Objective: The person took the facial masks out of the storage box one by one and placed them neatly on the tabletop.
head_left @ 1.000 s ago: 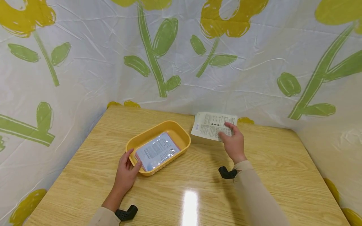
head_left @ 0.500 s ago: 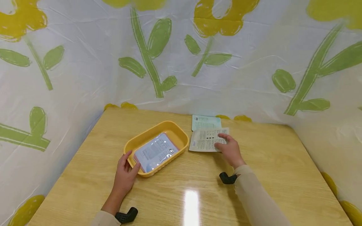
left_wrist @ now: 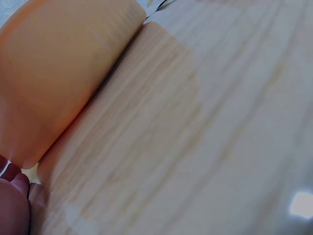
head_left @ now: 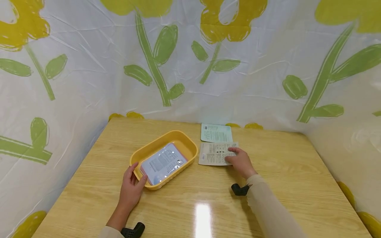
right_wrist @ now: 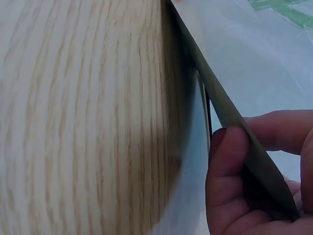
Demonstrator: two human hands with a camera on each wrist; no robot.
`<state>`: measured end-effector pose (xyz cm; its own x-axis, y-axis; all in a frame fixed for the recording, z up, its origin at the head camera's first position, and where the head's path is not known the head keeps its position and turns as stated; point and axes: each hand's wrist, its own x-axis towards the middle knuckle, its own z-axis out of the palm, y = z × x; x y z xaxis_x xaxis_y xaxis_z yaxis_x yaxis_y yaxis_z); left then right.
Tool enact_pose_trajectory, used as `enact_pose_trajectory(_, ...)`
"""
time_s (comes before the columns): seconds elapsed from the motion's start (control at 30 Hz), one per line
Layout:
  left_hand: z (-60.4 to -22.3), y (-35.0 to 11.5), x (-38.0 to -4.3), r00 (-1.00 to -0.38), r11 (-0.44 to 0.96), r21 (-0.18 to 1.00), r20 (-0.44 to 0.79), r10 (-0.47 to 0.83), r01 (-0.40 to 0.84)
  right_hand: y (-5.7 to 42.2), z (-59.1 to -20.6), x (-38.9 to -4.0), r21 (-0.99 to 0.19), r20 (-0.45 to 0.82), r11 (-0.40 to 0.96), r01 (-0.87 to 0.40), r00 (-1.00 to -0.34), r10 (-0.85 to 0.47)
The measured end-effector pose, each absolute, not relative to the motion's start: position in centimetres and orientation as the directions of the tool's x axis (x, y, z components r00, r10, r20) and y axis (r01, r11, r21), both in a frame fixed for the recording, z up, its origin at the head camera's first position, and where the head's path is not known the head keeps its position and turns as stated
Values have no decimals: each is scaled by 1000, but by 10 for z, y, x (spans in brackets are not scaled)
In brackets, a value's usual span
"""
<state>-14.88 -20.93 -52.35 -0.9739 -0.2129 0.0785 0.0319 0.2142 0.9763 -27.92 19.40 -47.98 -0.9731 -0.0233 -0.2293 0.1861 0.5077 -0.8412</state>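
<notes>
At the near left corner of a yellow plastic tray [head_left: 185, 140], my left hand [head_left: 131, 188] grips the rim. Inside lies a clear-covered, blue-white printed packet [head_left: 162, 163] with a pink edge under it. My right hand [head_left: 241, 162] pinches the right side of a flat cream printed packet [head_left: 212, 154] between thumb and fingers. Seen edge-on in the right wrist view, this packet [right_wrist: 220, 100] stands tilted off the table. A mint-green packet [head_left: 216, 133] lies flat just behind it. In the left wrist view, the tray's outer wall [left_wrist: 58, 68] and some fingertips [left_wrist: 12, 196] show.
A wooden table [head_left: 274, 158] carries everything. Flower-printed cloth [head_left: 253, 82] hangs along its back and sides. Black wrist-camera mounts [head_left: 239, 189] stick out from both wrists. A bright light reflection [head_left: 203, 218] lies on the near tabletop.
My right hand has brought the cream packet toward me and lower, uncovering the mint-green packet behind it. My left hand stays on the tray, while the head view shifts slightly.
</notes>
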Motion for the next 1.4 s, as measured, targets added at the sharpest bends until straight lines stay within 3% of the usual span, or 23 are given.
enact_pose_trajectory(1.4,-527,-210,-149,-970,228,973,98,-222,46,182,-490,-280,-575,-118,817,53,-993,-19)
